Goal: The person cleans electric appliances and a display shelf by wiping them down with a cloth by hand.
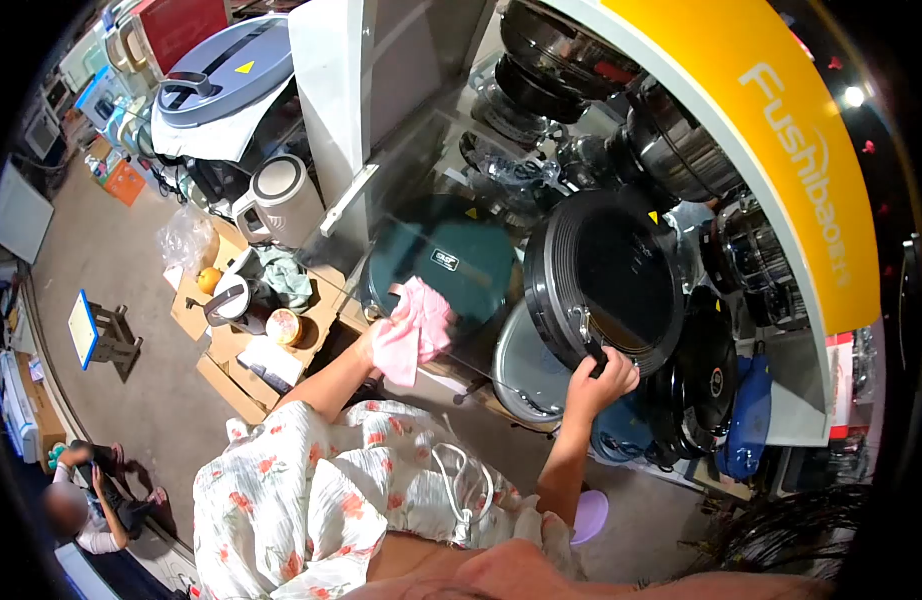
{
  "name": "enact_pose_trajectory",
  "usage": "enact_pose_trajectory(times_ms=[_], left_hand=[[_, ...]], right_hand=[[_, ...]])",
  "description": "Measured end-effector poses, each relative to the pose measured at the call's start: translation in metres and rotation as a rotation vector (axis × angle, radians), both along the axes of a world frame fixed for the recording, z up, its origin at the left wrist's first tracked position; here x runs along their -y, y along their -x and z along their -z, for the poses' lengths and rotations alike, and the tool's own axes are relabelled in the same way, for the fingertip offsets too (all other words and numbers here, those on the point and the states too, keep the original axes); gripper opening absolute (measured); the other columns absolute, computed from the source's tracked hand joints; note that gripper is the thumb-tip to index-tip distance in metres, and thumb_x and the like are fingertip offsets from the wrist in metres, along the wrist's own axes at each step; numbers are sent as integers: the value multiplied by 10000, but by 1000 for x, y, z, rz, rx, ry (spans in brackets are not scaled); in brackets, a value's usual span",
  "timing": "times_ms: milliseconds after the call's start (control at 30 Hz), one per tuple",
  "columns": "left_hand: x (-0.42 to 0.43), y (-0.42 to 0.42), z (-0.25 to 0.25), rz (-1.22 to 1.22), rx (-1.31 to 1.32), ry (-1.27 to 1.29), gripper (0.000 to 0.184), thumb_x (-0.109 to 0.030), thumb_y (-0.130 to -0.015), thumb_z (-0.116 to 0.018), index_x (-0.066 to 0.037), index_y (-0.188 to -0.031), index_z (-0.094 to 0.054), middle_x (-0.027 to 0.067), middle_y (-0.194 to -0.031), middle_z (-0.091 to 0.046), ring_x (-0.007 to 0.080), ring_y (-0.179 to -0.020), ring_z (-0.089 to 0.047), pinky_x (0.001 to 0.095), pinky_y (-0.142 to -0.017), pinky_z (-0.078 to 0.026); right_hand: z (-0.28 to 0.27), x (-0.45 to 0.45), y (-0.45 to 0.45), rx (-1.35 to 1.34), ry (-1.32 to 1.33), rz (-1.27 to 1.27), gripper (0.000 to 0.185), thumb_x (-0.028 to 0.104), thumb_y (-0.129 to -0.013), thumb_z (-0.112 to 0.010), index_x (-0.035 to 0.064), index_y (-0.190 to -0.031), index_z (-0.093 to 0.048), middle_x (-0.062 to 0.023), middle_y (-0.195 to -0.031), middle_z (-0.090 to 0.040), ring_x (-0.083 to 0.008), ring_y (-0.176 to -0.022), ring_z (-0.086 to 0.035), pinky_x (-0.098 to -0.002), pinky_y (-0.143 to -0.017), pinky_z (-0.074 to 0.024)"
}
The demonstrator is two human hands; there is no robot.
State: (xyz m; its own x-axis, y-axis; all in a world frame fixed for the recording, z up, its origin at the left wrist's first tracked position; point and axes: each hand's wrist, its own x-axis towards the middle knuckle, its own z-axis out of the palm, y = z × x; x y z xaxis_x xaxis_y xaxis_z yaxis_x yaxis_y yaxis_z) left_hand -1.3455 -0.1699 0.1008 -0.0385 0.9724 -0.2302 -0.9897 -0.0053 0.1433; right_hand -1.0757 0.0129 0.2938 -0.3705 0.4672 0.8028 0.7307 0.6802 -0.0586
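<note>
A pink cloth [413, 330] is in my left hand [379, 338], in front of a dark green round appliance [446, 255] with a white label. My right hand [603, 383] has its fingers wrapped round the handle of a black round appliance [621, 265], which leans tilted on the shelf. Below and left of that appliance, partly covered by it, is a grey round lid [521, 370]. Several glossy black pans [696, 385] stand close to the right of my right hand.
Glass-like cookware [671, 140] stands under a yellow sign [801, 150]. At the left, cardboard [231, 375] bears a kettle [243, 300] and a jar. A stool [101, 330] stands on the floor, and a person [96, 510] sits at the lower left.
</note>
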Motion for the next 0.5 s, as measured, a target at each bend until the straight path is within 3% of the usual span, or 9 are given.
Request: enact_pose_trajectory(times_ms=[67,133,167,233,300,333,367,433,500], left_hand=[[-16,11,81,27,-683,-110,619,-386,-876,-600,-65,-1366,-401,149,-1323,-497,308,-1210,-486,465,-985,-427],[-28,18,9,255,156,-238,651,-413,-865,-613,-64,-1365,-388,157,-1301,-505,309,-1188,-501,464,-973,-436],[-38,19,-11,150,123,-237,535,-337,-899,-581,-66,-1335,-430,159,-1277,-538,334,-1131,-548,504,-963,-441],[-41,22,-36,232,249,-282,513,-314,-905,-575,-69,-1334,-434,154,-1280,-533,328,-1121,-547,501,-946,-439],[-37,9,-12,155,233,-324,521,-318,-901,-580,-81,-1341,-431,140,-1299,-520,319,-1138,-533,486,-948,-427],[-28,-3,-40,-15,-57,-324,534,-339,-893,-588,-88,-1338,-432,123,-1301,-515,302,-1172,-511,468,-985,-409],[-20,-7,-33,25,61,-111,653,-275,-852,-648,-67,-1394,-348,141,-1324,-484,317,-1192,-501,456,-1048,-379],[-28,4,-26,91,84,-311,583,-252,-895,-591,-67,-1391,-349,135,-1335,-479,311,-1202,-495,463,-1058,-369],[-56,17,-18,68,301,-289,508,-234,-929,-539,-62,-1376,-371,135,-1321,-494,302,-1189,-506,462,-1045,-386]], right_hand=[[0,-1,0,9,-9,7,180,68,-762,-573,72,-940,-550,-85,-914,-565,-306,-899,-522,-464,-920,-350],[0,0,0,27,-9,16,182,66,-761,-575,74,-941,-545,-86,-914,-566,-310,-890,-524,-464,-902,-357],[2,-1,-2,26,-25,6,179,72,-760,-586,85,-933,-540,-74,-916,-562,-296,-889,-524,-468,-902,-356],[8,-7,-5,19,-70,-17,179,86,-758,-609,107,-916,-529,-49,-920,-556,-270,-888,-525,-477,-901,-352],[7,-5,-9,59,-38,17,198,73,-748,-614,109,-920,-524,-48,-900,-553,-266,-881,-524,-475,-883,-358],[7,-6,-8,76,-22,34,208,66,-743,-617,109,-923,-521,-48,-890,-552,-264,-877,-524,-474,-874,-360],[5,-6,-5,70,-19,30,207,61,-743,-614,110,-920,-520,-50,-888,-552,-266,-878,-524,-475,-872,-360],[3,-3,-4,65,-2,22,206,52,-741,-610,111,-915,-517,-55,-882,-553,-269,-880,-523,-477,-868,-360],[8,-5,-7,68,1,24,199,51,-734,-609,106,-904,-522,-56,-884,-554,-265,-881,-525,-483,-872,-358]])
